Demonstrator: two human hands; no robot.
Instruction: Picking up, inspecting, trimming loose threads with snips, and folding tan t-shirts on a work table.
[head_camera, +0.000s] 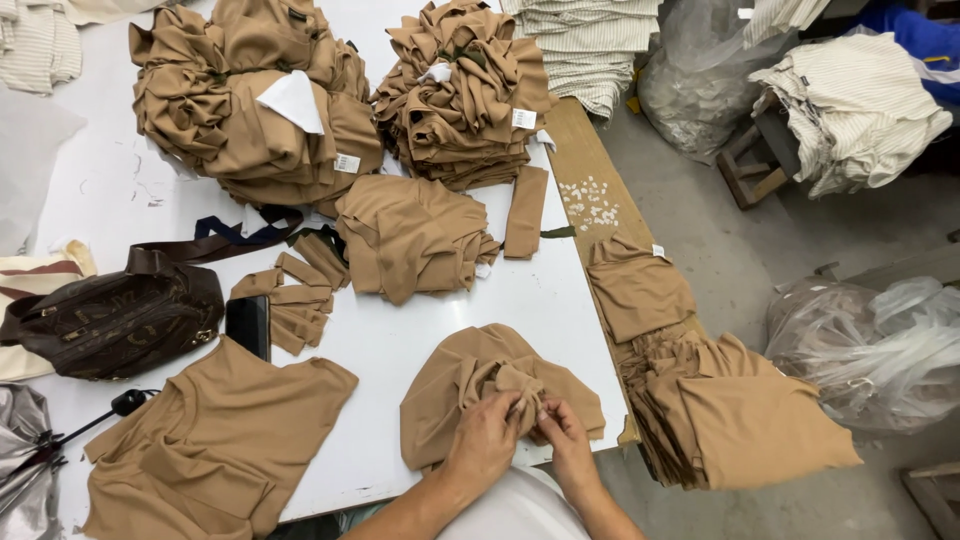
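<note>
At the tabletop's (380, 345) near edge, our left hand (487, 438) and right hand (563, 437) pinch a tan garment's (470, 375) bunched fold, fingers closed on it, gathering the cloth.

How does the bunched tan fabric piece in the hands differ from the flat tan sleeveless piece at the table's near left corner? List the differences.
The bunched tan fabric piece is gathered into folds, while the flat tan sleeveless piece lies spread out. The left hand and the right hand pinch the bunched piece; nothing touches the flat one. The bunched piece looks smaller as it lies. Both are the same tan cloth on the white table.
</note>
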